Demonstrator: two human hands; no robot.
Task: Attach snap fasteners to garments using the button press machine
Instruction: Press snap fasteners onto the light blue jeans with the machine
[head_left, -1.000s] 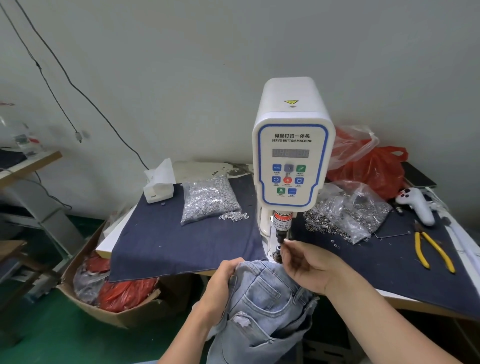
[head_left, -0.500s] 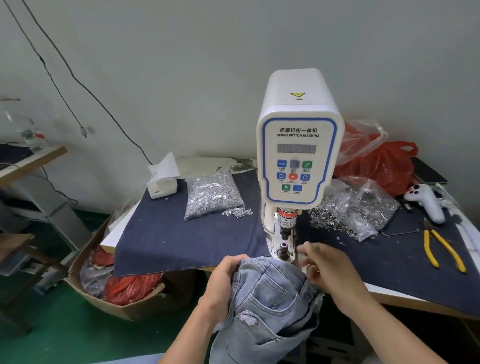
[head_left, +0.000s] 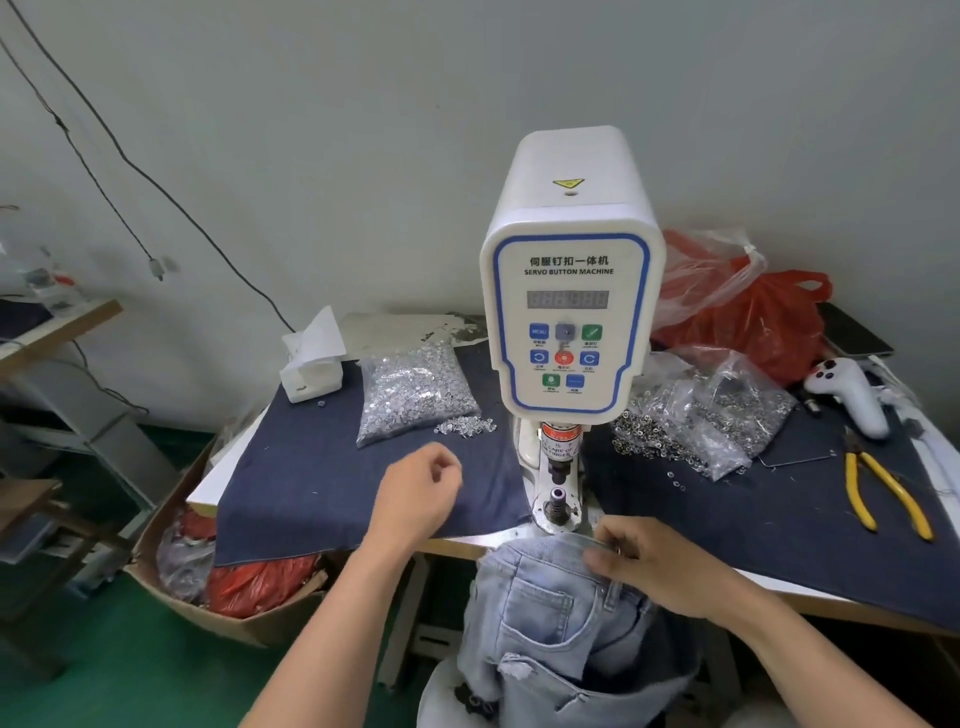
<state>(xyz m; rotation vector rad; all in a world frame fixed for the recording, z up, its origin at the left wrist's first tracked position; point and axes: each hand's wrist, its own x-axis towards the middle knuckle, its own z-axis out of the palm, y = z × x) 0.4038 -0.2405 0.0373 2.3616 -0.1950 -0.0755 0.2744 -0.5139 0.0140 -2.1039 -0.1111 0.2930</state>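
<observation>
I'm pinching the jeans (head_left: 550, 597) waistband with my right hand (head_left: 649, 564) at lower centre, just below the button machine (head_left: 571, 312); my left hand (head_left: 415, 499) is hovering (loosely curled, holding nothing) over the dark cloth (head_left: 311, 467).

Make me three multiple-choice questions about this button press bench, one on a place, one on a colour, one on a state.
1. Where do the pliers lie?
A. right of the machine
B. left of it
C. in the cardboard box

2. What colour are the plier handles?
A. red
B. yellow
C. green

3. What is the left hand doing?
A. gripping the jeans
B. pressing a machine button
C. hovering over the cloth, holding no garment

Answers: 1 A, they lie on the cloth at far right. 2 B, both handles show yellow. 3 C, only the right hand holds the jeans.
</observation>
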